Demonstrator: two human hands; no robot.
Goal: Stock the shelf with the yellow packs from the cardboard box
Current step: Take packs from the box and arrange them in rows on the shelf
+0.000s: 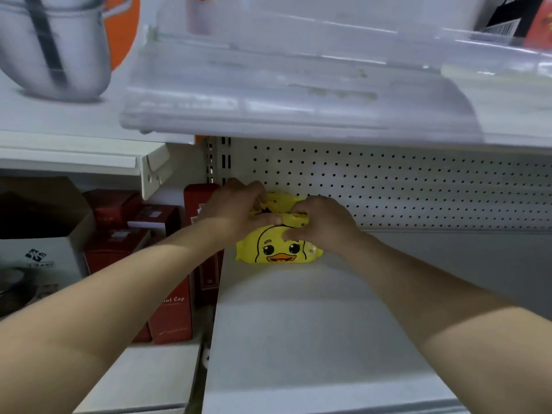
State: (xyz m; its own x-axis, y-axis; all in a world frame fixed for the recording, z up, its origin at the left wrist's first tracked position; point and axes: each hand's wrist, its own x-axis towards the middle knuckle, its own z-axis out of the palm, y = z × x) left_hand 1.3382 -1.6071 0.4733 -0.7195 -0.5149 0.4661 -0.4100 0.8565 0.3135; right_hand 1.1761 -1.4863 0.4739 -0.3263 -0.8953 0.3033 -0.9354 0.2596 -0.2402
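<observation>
Yellow packs with a cartoon duck face sit at the back left of the grey shelf [313,324], against the pegboard wall. One pack [277,249] faces me at the front. More yellow packs [283,204] stand behind it. My left hand [236,210] grips those rear packs from the left, thumb across their front. My right hand [322,224] pinches the packs' top edge from the right, fingers curled over them. The cardboard box is out of view.
Dark red boxes [176,309] stand on the neighbouring shelf to the left, close to my left forearm. A white upper shelf [283,115] overhangs just above my hands. A steel pot [53,46] stands at the top left. The shelf surface stretches right and toward me.
</observation>
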